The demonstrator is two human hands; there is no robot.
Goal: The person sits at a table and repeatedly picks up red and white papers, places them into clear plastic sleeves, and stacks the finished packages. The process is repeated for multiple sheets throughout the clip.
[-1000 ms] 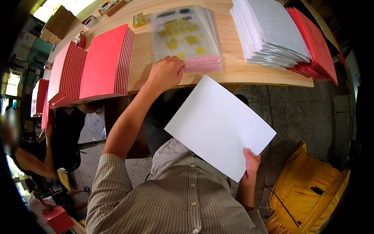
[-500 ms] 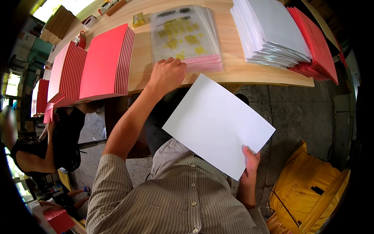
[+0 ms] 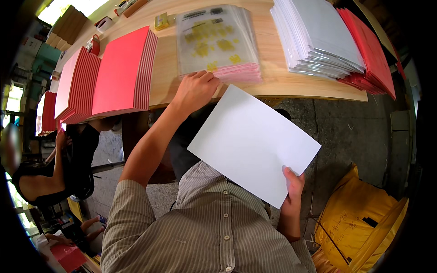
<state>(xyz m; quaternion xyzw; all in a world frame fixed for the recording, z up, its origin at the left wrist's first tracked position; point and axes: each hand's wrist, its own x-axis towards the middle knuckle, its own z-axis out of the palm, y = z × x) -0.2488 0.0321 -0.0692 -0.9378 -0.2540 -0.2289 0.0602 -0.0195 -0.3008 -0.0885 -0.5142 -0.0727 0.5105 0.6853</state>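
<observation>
My right hand (image 3: 293,184) grips a white rectangular booklet or pad (image 3: 255,143) by its lower right edge, thumb on top. The booklet is held slanted over my lap, just off the table's front edge. At the near left corner of a stack of clear plastic bags (image 3: 193,38), my left hand (image 3: 198,89) is closed with bent fingers at the bags' edge. Its fingertips are partly hidden, and how many bags they pinch cannot be seen. Yellow print marks the bags, and their near edges look pinkish.
Two stacks of red-covered booklets (image 3: 120,73) stand left on the wooden table (image 3: 268,86). Filled white packets (image 3: 327,38) and red packets (image 3: 368,54) lie right. A small yellow box (image 3: 161,21) sits behind. A yellow sack (image 3: 355,223) is on the floor. Another person (image 3: 59,164) sits left.
The white booklet and my right hand have shifted slightly up and left. My left hand has barely moved at the bags' corner. The other person's hand at the left has moved a little.
</observation>
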